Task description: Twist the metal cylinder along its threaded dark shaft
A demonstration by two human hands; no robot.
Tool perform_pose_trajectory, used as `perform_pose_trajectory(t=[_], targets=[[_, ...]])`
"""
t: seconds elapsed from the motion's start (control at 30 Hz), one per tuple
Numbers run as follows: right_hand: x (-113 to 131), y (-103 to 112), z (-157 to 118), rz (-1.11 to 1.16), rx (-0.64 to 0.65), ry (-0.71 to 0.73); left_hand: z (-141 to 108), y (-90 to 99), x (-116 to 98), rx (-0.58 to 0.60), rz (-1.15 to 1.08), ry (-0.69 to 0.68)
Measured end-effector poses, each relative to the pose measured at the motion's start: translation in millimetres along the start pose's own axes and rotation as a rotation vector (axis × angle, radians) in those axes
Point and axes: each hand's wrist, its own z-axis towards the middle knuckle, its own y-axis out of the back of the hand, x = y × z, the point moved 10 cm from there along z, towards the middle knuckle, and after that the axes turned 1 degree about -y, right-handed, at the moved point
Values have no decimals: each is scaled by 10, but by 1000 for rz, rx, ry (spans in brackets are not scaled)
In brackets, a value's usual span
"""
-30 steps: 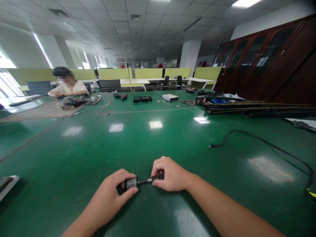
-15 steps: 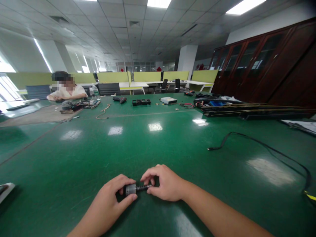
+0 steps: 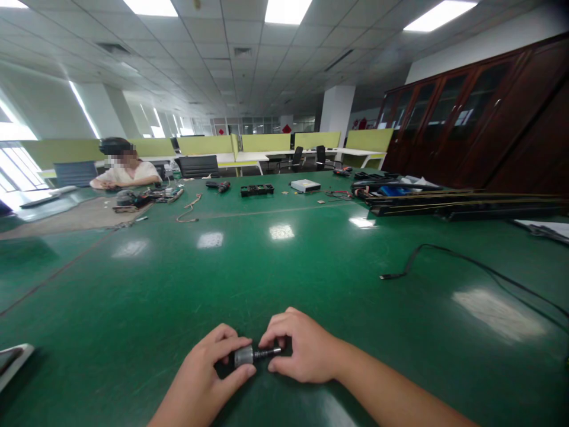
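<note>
A short grey metal cylinder with a dark end and a thin ribbed shaft lies on its side low over the green table, the shaft pointing right. My left hand grips the cylinder between thumb and fingers, which hide its left end. Around the shaft's bright tip, my right hand is curled with thumb and fingers apart. The thumb sits below the shaft and the fingertips above it, with a gap showing; contact at the far side cannot be made out.
A black cable runs across the right side of the green table. Toward the back are a power drill, a black tray-like part, a silver box and piled dark strips. A person sits at far left.
My right thumb has moved off the shaft's tip, leaving more of it showing. The left hand keeps its hold on the cylinder. The whole view has shifted slightly.
</note>
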Motion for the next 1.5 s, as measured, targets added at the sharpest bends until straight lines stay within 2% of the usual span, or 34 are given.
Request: perform_pose_trajectory(t=[0.23,0.53,1.13,1.33,1.5], targets=[[-30,5,16,12,0,-60,-16,-14,8,21,-10,18],[-11,-24,27,-55,-30,-17,20,-20,9,-30,27,8],[-26,31,-32,-57,-70,9,-6,-9,-5,-14,42,-1],[-107,145,-74,-126,-20,23,-23,7,-24,-24,7,-19],[-203,263,-87,-97,-19,-23,-22,-2,-20,-3,8,-8]])
